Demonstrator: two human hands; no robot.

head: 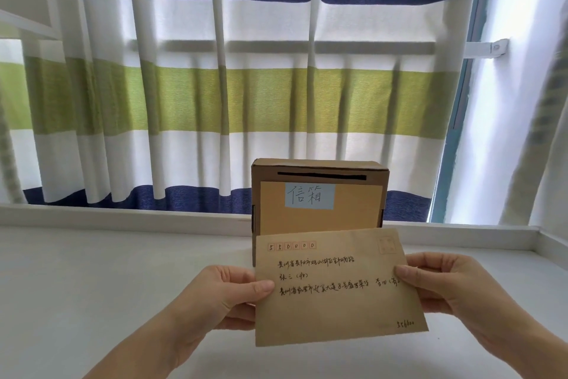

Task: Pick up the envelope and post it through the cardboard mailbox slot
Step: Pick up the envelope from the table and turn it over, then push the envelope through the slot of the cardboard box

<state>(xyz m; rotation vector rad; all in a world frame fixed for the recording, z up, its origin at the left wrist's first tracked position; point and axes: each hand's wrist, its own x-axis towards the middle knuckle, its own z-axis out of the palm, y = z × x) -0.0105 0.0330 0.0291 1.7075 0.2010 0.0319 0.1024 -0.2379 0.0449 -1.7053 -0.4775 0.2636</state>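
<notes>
A brown paper envelope [335, 289] with handwritten address lines faces me, held upright above the white surface. My left hand [221, 298] pinches its left edge, thumb on the front. My right hand [445, 283] grips its right edge the same way. Right behind the envelope stands the cardboard mailbox [319, 194], with a blue handwritten label on its front. Its dark slot [321, 176] runs across the front near the top, well above the envelope's upper edge. The envelope hides the lower part of the box.
The white table [92, 286] has a raised white ledge [123, 218] along the back and right side. A striped blue, white and green curtain [215, 95] hangs close behind the box. A window frame [455, 132] stands at right.
</notes>
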